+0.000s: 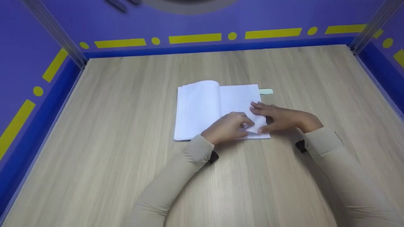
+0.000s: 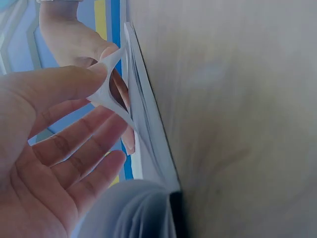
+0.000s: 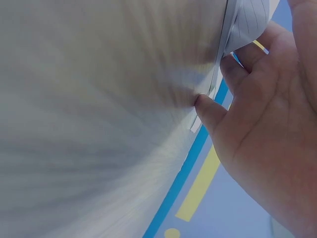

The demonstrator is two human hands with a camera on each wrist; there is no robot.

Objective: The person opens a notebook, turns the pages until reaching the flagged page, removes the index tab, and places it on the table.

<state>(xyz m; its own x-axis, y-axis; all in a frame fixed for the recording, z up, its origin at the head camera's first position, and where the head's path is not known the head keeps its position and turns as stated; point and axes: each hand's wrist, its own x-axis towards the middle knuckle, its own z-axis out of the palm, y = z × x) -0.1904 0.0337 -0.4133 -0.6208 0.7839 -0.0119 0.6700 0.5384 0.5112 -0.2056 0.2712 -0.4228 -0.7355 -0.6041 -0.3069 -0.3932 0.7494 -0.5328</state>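
An open lined notebook [image 1: 199, 110] lies on the table, its left-hand pages bulging near the fold. My left hand [image 1: 228, 126] reaches across the lower part of the right page. In the left wrist view, the thumb and fingers of that left hand [image 2: 59, 134] pinch a lifted, bent sheet [image 2: 116, 101]. My right hand [image 1: 284, 118] rests at the notebook's right edge, fingers spread on the page and thumb near the lower corner. In the right wrist view, the right hand [image 3: 272, 109] has its fingertips against the notebook edge, beside the curled page [image 3: 250, 25].
A pale green tab [image 1: 266, 91] sticks out from the notebook's upper right edge. The wooden table [image 1: 120, 126] extends around the notebook, bounded by blue panels [image 1: 189, 25] with yellow marks at the back and sides.
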